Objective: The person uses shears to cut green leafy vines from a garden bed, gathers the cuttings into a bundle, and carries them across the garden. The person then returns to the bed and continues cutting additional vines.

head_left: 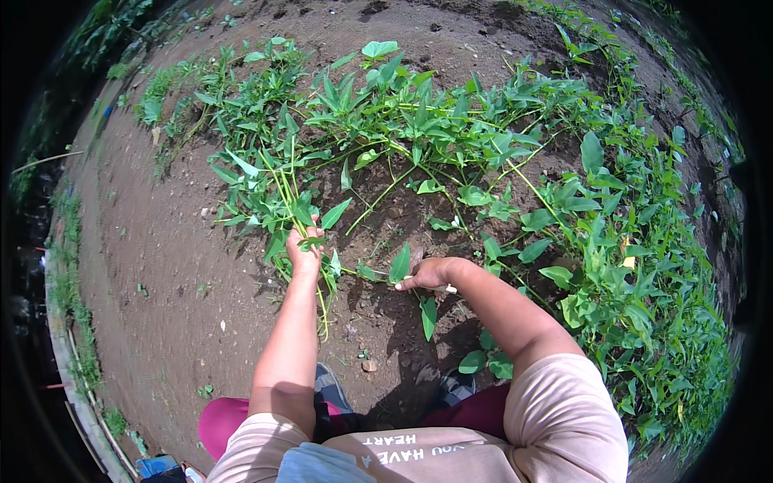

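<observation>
Long leafy green stems with arrow-shaped leaves, like water spinach, are gathered in a bunch [283,187] with my left hand [304,251] closed around them. Their cut-looking ends hang below the wrist. To the right and a little lower, my right hand [427,275] is closed on what looks like a small knife; its pale handle end [449,289] pokes out behind the fist, and the blade is hardly visible. A low stem with an upright leaf [400,264] runs between both hands, touching or nearly touching the right fingertips. Another leaf [428,317] hangs just under that hand.
Vines of the same plant [435,121] spread across the soil ahead, and a dense patch [644,322] grows on the right. Bare brown soil [185,282] lies to the left, bordered by a pale curb [60,338]. My shoes [332,388] stand close below.
</observation>
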Tool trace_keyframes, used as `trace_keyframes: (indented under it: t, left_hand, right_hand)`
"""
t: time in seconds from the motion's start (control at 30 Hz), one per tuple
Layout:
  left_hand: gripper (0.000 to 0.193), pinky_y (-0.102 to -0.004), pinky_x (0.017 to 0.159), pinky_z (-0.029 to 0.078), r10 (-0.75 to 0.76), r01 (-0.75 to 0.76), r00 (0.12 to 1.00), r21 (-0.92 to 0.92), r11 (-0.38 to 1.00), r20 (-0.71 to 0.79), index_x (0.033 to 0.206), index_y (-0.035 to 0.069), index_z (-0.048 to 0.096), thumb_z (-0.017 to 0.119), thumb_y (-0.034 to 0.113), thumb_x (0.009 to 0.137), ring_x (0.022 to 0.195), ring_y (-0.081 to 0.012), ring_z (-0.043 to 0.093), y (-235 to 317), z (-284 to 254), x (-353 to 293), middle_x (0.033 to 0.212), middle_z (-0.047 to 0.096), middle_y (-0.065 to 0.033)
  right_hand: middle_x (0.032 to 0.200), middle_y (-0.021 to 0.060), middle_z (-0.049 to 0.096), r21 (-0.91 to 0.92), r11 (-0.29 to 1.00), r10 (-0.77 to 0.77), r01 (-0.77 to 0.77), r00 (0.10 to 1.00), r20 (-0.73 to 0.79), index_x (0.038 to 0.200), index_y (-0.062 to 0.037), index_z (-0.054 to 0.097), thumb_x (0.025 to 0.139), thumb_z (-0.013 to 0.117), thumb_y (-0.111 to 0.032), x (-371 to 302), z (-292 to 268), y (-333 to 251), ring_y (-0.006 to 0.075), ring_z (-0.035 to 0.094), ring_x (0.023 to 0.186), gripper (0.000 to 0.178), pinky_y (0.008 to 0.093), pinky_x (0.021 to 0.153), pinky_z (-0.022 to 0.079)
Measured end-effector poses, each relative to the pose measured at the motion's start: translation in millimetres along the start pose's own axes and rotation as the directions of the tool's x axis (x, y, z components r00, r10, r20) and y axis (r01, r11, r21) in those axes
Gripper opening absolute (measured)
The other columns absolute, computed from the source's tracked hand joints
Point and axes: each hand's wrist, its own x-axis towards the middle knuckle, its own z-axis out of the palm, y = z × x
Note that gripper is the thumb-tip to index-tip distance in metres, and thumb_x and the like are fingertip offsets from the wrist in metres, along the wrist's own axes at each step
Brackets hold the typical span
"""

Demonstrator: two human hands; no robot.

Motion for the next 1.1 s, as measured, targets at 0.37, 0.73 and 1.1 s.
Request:
trace_keyframes:
  t: [0.37,0.73,1.1]
  left_hand:
    - [0.032,-0.0394,0.084,0.045,-0.097,-0.13,0.943,0.621,0.773,0.318,0.113,0.003,0.053,0.051,0.02,0.085,0.098,-0.0331,0.057,-44,129,21,0.104,0.06,-0.0184]
    - [0.02,-0.0175,0.038,0.026,-0.523,0.453,0.737,0.261,0.852,0.428,0.108,0.013,0.057,0.05,0.021,0.091,0.042,-0.0025,0.029,65,-28,-69,0.06,0.043,0.0046]
    - [0.022,-0.021,0.048,0.043,-0.507,0.668,0.591,-0.029,0.744,0.627,0.109,0.008,0.05,0.036,0.021,0.098,0.056,-0.0106,0.053,142,-148,-184,0.078,0.06,-0.0058]
  right_hand:
    - [0.1,0.0178,0.062,-0.137,0.961,0.236,-0.24,0.971,-0.044,0.109,0.001,0.06,0.071,0.052,-0.073,-53,21,9,0.0284,0.061,0.082,0.084,0.0388,0.077,0.047]
    - [0.114,0.011,0.053,0.967,0.248,0.117,0.053,0.99,-0.084,0.124,-0.0103,0.047,0.085,0.052,-0.051,-146,11,-68,0.0275,0.06,0.093,0.056,0.0436,0.081,0.048]
    - [0.112,0.0111,0.053,0.973,-0.013,-0.08,0.232,0.969,-0.232,0.125,-0.006,0.049,0.091,0.049,-0.039,-139,24,-267,0.0275,0.058,0.095,0.047,0.0433,0.088,0.044]
